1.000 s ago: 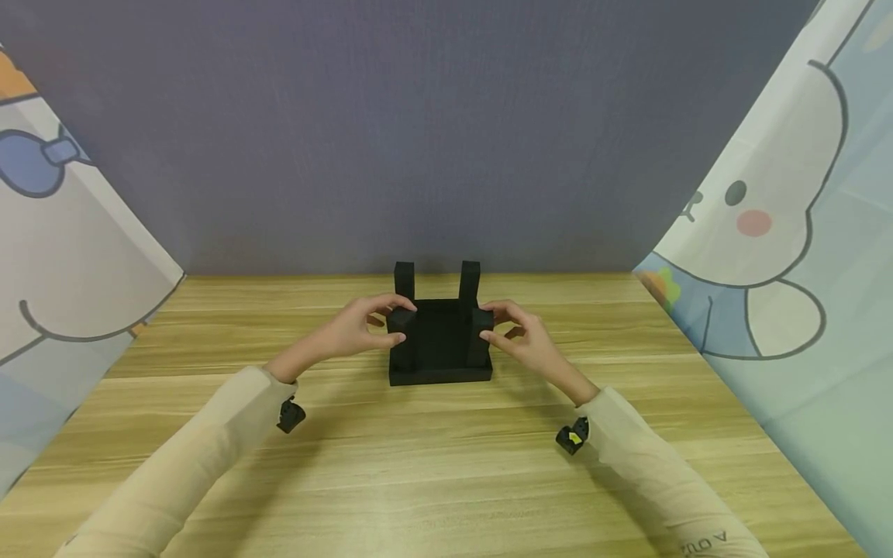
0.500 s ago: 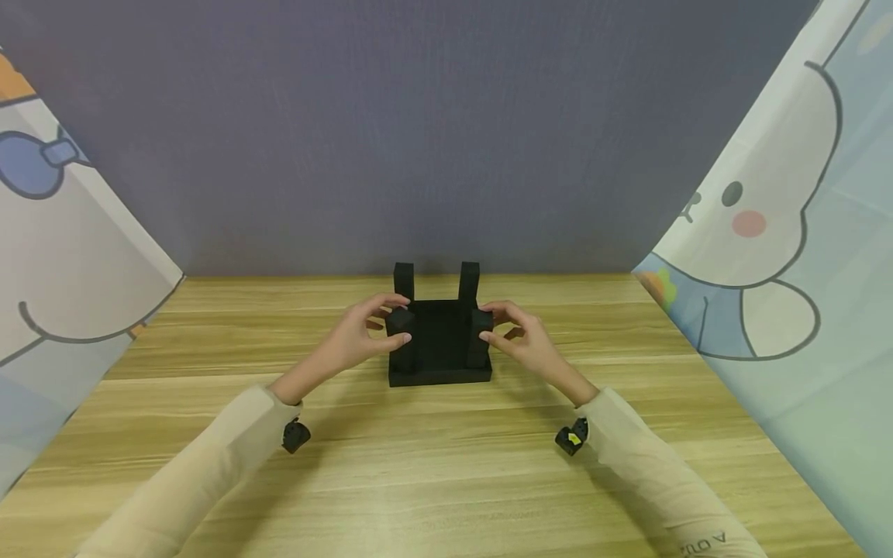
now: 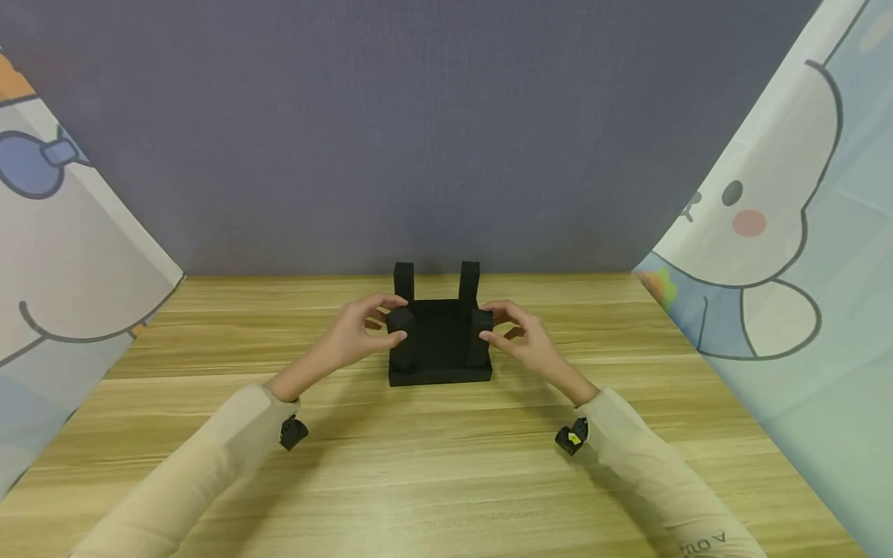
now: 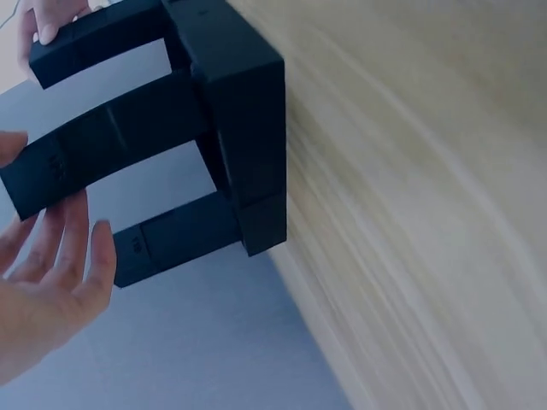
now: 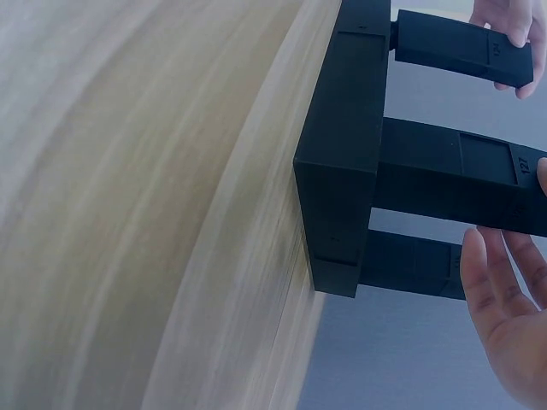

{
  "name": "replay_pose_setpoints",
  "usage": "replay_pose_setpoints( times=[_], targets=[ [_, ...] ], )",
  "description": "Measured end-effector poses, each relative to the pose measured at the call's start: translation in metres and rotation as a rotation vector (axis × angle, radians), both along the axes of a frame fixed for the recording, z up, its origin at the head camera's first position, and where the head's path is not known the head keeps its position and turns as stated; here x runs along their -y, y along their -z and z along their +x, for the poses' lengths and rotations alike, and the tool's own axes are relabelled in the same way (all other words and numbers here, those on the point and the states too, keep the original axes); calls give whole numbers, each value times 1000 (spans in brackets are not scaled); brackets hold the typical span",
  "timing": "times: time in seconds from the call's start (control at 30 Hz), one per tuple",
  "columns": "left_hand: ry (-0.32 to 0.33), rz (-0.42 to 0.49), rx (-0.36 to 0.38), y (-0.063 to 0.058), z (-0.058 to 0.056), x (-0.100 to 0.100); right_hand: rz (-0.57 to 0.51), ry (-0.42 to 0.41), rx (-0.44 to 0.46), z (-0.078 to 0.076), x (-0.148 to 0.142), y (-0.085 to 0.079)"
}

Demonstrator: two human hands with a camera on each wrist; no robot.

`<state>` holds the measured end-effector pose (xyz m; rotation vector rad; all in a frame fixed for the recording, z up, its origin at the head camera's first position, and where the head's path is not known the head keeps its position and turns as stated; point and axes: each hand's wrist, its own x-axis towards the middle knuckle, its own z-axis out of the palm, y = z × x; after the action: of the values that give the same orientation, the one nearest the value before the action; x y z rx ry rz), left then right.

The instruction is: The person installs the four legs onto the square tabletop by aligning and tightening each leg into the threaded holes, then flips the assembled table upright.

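A black square base [image 3: 441, 377] lies on the table with upright black posts at its corners. My left hand [image 3: 359, 332] pinches the top of the front left post [image 4: 115, 128] between thumb and fingers. My right hand [image 3: 523, 337] pinches the front right post [image 5: 453, 171], which bears a moulded number. Behind them, the back left post [image 3: 404, 280] and back right post [image 3: 470, 280] stand untouched. In the right wrist view, a narrow dark neck shows between the front left post [image 5: 457, 47] and the base, so a small gap is visible there.
The wooden table [image 3: 418, 480] extends around the base on both sides and in front. A grey panel [image 3: 432, 139] rises behind it. Curtains with cartoon prints [image 3: 774, 201] hang at left and right. Small black wrist cameras [image 3: 294, 432] hang below both sleeves.
My left hand and wrist shift slightly with the front left post, down and back a little. The right hand, the base and the other posts look the same.
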<state>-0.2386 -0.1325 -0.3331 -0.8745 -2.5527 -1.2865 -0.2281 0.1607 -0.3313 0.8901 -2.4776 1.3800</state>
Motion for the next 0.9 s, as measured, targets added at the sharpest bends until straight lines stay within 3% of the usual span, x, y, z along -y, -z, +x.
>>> replay_pose_setpoints(
  times=[0.3,0.43,0.9],
  targets=[
    [140,-91,62,-10,-8,7,5,2,6,0,1,-1],
    [164,-108,79,-13,-9,7,0,-3,10,1,1,-1],
    [10,16,89,3,-1,-1,-9,-9,21,0,1,0]
  ],
)
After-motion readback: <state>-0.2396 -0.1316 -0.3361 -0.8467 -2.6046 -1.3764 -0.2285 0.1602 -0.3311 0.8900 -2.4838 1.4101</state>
